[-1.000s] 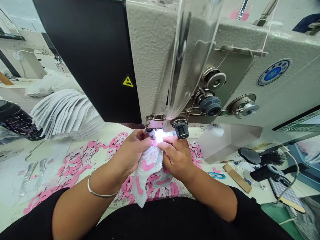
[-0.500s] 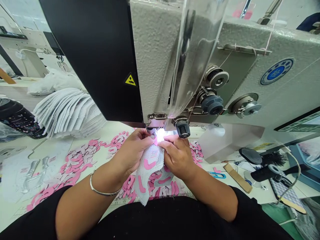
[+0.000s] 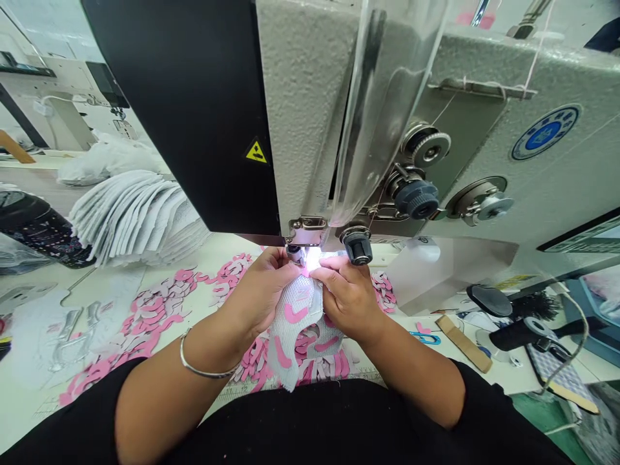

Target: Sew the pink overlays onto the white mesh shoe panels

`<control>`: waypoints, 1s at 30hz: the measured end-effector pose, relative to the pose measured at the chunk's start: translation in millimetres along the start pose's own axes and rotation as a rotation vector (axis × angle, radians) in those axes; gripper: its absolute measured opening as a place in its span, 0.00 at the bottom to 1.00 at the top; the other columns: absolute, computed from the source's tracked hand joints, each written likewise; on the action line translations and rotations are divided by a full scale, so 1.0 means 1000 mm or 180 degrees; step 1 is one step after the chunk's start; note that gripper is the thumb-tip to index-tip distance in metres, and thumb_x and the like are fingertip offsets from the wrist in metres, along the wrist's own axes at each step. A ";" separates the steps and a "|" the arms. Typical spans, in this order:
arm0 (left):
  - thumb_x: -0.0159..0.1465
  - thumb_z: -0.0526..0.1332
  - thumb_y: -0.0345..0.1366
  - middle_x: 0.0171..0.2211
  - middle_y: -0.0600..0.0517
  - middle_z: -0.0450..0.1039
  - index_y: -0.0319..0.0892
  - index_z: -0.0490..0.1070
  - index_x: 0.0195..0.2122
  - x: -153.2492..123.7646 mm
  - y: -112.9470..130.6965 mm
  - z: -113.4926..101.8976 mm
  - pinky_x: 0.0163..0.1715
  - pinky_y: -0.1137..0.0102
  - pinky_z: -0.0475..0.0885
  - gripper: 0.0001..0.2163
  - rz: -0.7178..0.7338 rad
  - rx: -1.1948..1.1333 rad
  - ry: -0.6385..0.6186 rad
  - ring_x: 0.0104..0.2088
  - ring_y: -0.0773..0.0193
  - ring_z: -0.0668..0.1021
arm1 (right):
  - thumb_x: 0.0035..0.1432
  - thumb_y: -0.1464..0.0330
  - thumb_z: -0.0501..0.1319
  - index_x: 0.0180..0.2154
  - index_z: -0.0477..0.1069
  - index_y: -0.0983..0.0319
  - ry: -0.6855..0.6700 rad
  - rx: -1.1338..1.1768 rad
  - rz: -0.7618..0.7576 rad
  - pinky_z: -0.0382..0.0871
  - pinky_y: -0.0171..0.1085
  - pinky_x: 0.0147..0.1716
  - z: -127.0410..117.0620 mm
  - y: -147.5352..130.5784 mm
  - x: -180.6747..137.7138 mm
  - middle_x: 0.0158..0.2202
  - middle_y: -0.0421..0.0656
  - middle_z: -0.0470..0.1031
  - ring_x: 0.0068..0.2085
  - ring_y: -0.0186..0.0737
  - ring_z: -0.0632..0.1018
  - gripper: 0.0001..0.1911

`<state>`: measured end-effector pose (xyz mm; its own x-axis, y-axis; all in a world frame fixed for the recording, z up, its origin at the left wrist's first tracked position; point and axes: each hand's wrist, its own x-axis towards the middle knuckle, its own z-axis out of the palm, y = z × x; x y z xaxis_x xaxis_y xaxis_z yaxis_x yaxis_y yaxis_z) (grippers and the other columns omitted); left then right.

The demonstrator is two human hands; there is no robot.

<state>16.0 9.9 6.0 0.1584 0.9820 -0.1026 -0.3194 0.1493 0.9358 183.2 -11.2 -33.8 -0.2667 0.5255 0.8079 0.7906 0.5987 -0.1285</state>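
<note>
**Far left:** a fanned stack of white mesh pieces (image 3: 135, 216) rests on the table (image 3: 220, 248), with loose pink cut-outs (image 3: 155, 310) scattered just near of it.

**Centre:** the left hand (image 3: 261, 294), a bangle (image 3: 194, 363) at its wrist, is pinched closed on the left edge of a white mesh panel (image 3: 295, 323) bearing pink strips. The panel's far end lies under the lit presser foot (image 3: 301, 250) of the sewing machine (image 3: 310, 116). Its near end hangs toward the person. The right hand (image 3: 351, 300) is pinched closed on the panel's right edge, its fingertips just beside those of the left.

**Right:** a black knob (image 3: 358, 248) sits just beyond the right hand, and a blue-handled tool (image 3: 426, 337) lies on the table farther right.
</note>
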 end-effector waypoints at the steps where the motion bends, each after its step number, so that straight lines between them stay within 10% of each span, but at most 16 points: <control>1: 0.50 0.68 0.28 0.30 0.54 0.73 0.41 0.71 0.34 0.000 0.000 0.000 0.33 0.68 0.72 0.10 0.0004 0.0005 0.0011 0.31 0.64 0.77 | 0.60 0.75 0.57 0.45 0.76 0.56 -0.0044 -0.0002 0.0006 0.66 0.45 0.47 0.000 0.001 0.000 0.40 0.44 0.74 0.43 0.44 0.73 0.15; 15: 0.53 0.72 0.33 0.31 0.55 0.73 0.44 0.69 0.39 -0.010 -0.002 -0.011 0.30 0.69 0.74 0.15 -0.0277 -0.0017 -0.0130 0.29 0.65 0.77 | 0.61 0.73 0.59 0.48 0.76 0.55 -0.0256 0.0192 -0.0025 0.67 0.47 0.49 -0.004 0.007 0.004 0.40 0.45 0.75 0.45 0.46 0.73 0.15; 30: 0.58 0.71 0.37 0.40 0.44 0.81 0.42 0.77 0.47 -0.025 0.003 -0.050 0.42 0.64 0.78 0.17 -0.1201 0.0210 -0.1152 0.40 0.53 0.83 | 0.64 0.68 0.56 0.52 0.76 0.56 -0.0946 0.0329 0.0210 0.63 0.50 0.55 -0.018 0.007 0.014 0.44 0.46 0.76 0.50 0.47 0.72 0.17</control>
<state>-35.8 -8.4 -6.0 0.5673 0.7569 -0.3243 -0.1202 0.4658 0.8767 195.4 -10.6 -13.2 -0.3780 0.7098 0.5944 0.7554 0.6076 -0.2452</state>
